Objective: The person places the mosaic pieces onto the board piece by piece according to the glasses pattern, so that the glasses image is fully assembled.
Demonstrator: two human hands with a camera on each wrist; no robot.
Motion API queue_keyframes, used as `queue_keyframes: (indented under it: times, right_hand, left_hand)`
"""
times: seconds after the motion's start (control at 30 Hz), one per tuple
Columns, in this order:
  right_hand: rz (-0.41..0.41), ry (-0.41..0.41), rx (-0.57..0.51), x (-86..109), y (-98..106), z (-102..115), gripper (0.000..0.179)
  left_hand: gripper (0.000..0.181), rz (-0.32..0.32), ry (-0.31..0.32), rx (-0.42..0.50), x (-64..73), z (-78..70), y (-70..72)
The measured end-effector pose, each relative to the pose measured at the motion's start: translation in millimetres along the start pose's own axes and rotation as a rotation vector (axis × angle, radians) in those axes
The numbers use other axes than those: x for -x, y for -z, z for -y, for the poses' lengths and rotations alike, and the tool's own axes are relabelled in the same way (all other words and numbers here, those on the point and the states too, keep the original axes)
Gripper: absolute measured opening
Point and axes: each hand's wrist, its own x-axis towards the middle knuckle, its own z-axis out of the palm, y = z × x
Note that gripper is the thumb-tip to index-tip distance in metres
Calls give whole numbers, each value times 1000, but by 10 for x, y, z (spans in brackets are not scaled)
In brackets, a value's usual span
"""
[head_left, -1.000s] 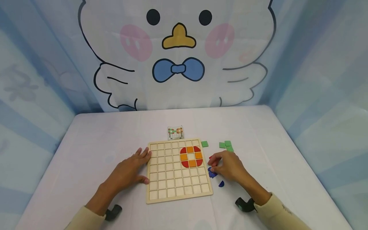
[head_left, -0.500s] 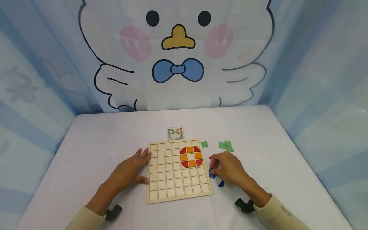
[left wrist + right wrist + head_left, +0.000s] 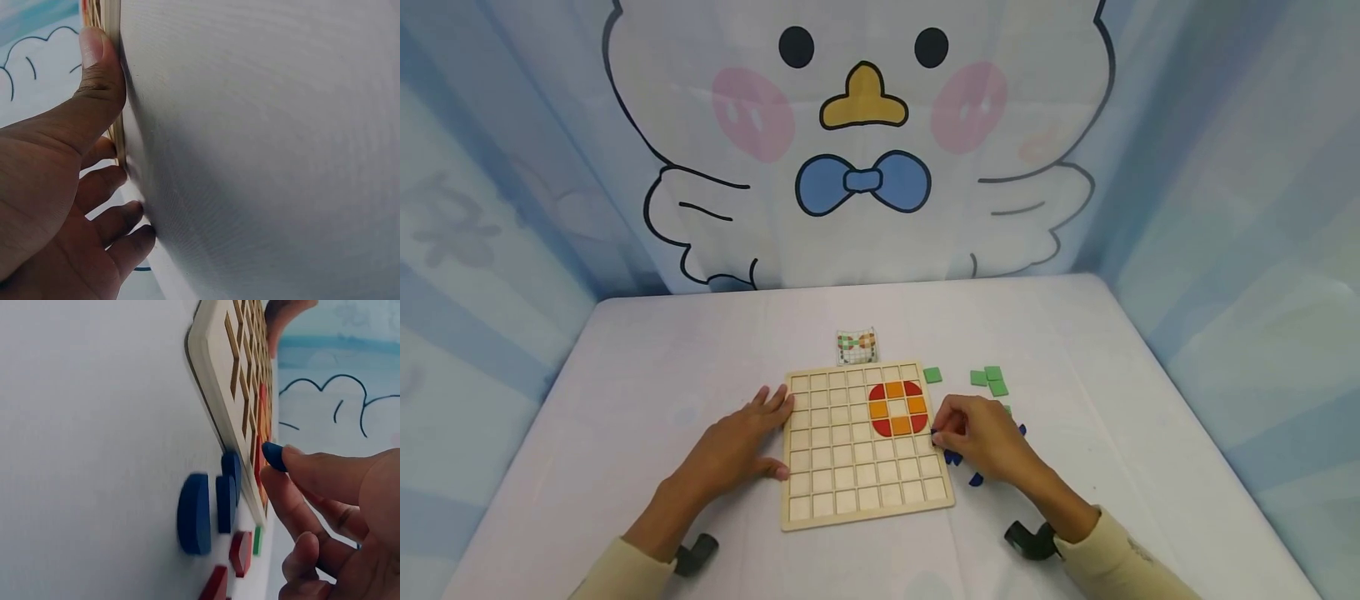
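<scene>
the left hand is resting w/ fingers & thumb spread at the left edge of the wooden grid board, touching the rim, not wrapping it; prob. this is bracing the board so it isn't sliding on the tabletop.

the right hand is pinching a small blue piece b/w thumb & finger, by the tips, at the board's right edge, nr the ring of pcs; whether it's touching the board, can't tell. tip grip is likely b/c the pc is small, & it's leaving part of it uncovered.

red corner pcs & orange squares are sitting in cells at the board's upper right, forming that ring round one bare cell. the pattern card is lying just beyond the board's far edge, prob. there for easy viewing. green squares are lying right of the board, one just beside its far right corner, the others further off, prob. spread for reach.

the head view is giving the whole layout, incl. card & ring, but the right hand is covering some pcs. the right wrist view is revealing loose red pcs right of the board, hidden in the head view, & how thick the loose blue pcs by its edge are. the left wrist view alone is showing the underside of the fingers at the rim.
</scene>
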Motion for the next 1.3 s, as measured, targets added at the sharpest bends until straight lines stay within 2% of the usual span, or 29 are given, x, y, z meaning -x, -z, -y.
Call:
queue_keyframes:
  times: [0.17, 0.53, 0.8, 1.03, 1.3]
  right_hand:
    - [-32, -1, -18, -28, -92, 79, 18]
    - [-63, 6, 92, -71, -200, 156, 22]
    - [-34, -65, 101, -69, -194, 198, 23]
    - [-23, -58, 82, -61, -178, 193, 19]
    - [-64, -89, 46, -34, -23, 158, 12]
  left_hand:
    - [109, -4, 0, 5, -8, 10, -15]
    - [109, 0, 7, -2, -3, -2, 1]
    - [108, -3, 6, 3, 6, -9, 5]
    - [110, -4, 11, 0, -5, 4, -5]
    - [109, -10, 3, 3, 0, 8, -10]
